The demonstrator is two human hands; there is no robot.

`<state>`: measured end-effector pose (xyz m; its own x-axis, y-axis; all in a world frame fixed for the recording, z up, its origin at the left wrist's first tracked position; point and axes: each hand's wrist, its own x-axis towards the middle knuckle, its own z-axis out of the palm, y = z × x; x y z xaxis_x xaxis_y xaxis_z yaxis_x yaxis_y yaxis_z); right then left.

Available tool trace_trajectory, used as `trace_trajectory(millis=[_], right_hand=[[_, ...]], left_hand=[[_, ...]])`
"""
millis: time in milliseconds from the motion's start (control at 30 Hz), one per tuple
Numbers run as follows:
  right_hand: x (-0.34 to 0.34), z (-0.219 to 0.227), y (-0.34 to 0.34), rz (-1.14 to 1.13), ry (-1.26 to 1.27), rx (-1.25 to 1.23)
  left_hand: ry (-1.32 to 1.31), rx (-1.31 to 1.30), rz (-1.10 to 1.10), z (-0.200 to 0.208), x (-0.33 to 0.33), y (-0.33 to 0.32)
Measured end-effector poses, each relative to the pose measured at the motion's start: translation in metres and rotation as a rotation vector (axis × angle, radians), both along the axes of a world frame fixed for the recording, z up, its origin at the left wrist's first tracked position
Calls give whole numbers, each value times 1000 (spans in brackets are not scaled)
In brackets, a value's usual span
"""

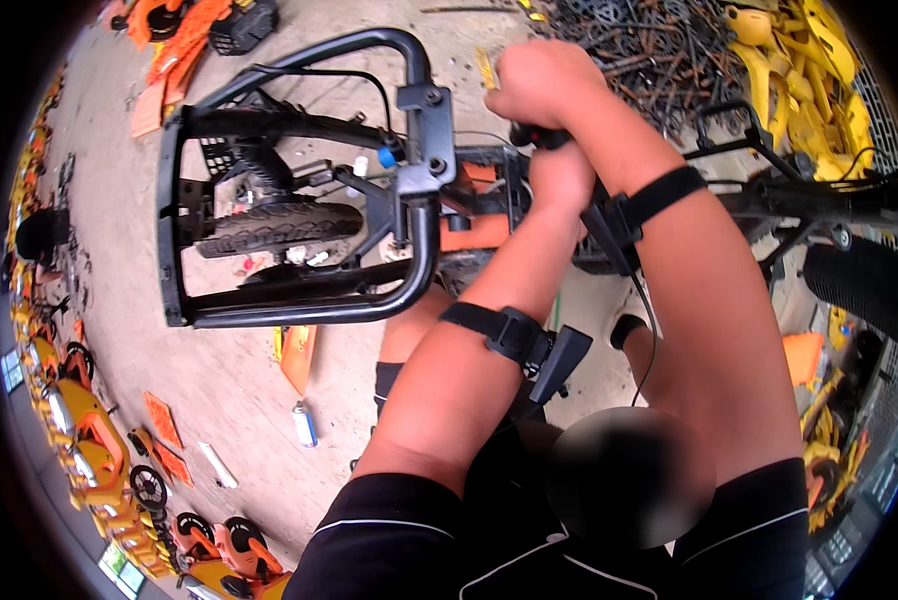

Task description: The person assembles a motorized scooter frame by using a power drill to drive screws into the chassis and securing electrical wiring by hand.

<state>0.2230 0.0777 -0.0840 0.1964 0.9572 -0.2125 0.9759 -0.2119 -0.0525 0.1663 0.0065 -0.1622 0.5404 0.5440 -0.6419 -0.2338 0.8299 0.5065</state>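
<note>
My left hand (561,172) is closed at a black object with a red mark (539,136), its kind mostly hidden. Just beyond, my right hand (545,78) is closed in a fist; whatever its fingers hold is hidden. Both hands are over the middle of a black scooter-like vehicle frame. To the left, its black tubular rack (424,235) sticks out around a treaded tyre (279,228). Orange panels (474,232) show inside the frame near my left wrist. A blue cap (387,156) sits by the rack's bracket.
A heap of dark metal parts (649,60) lies at the far side, with yellow plastic panels (794,60) right of it. A blue-and-white spray can (304,424) stands on the floor (239,385). Yellow and orange scooters (99,440) line the left. Another tyre (859,285) is at right.
</note>
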Motion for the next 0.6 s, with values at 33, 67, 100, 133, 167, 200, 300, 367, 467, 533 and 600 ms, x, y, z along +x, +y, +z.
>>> trace_trajectory(millis=[33,67,100,133,167,200,300,367,467,533,600], right_hand=[[0,-2,1,-4,16,-9],[-1,0,2,-9,32,-10],[-3,3,3,-12,48,-13],[-1,4,2,-13,54,-10],[-1,3,2,-11,63,-8],[-2,-1,3,-36,69,-23],[0,8,-3,-160,72,-46],[-1,21,-5,-159,114,-25],[-7,21,0,-148,131,-99],[-16,23,8,-115,136,-134],[-18,25,9,-83,117,-148]], left_hand=[[-18,7,-3,-6,-1,0],[-19,72,17,-11,0,2],[10,61,-15,-16,-1,2],[21,45,-31,-17,-1,1],[34,28,-42,-11,-5,3],[70,3,-93,-5,-10,5],[124,71,-184,2,-16,3],[160,135,-164,-13,-14,1],[57,22,-153,8,-29,6],[75,-54,-174,9,-38,13],[-21,-105,-75,10,-36,10]])
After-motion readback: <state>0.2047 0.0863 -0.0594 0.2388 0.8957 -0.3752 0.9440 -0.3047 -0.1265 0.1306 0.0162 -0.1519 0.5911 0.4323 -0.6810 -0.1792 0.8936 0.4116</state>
